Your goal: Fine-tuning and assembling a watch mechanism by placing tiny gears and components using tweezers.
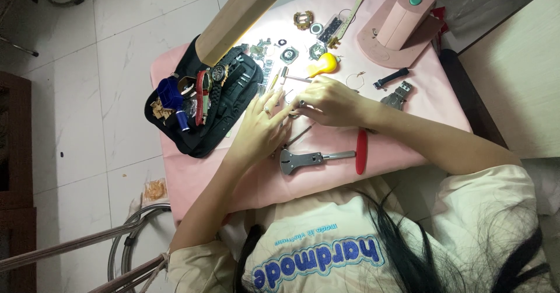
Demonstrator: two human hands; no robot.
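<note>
Both hands meet mid-table (pixel 408 147): left hand (pixel 259 131) steadies, fingers spread flat; right hand (pixel 329 101) fingers pinched on a small tool (pixel 294 80), braced for fine work.

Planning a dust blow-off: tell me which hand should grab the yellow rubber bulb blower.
Right, probably. The right hand lies right next to the yellow rubber bulb blower; the left hand sits farther off, beside the black fabric pouch.

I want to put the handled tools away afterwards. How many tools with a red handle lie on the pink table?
1: a metal case-opener wrench with a red handle lies on the pink table, just near of the left hand and right hand. Others may be hidden under the hands.
</note>
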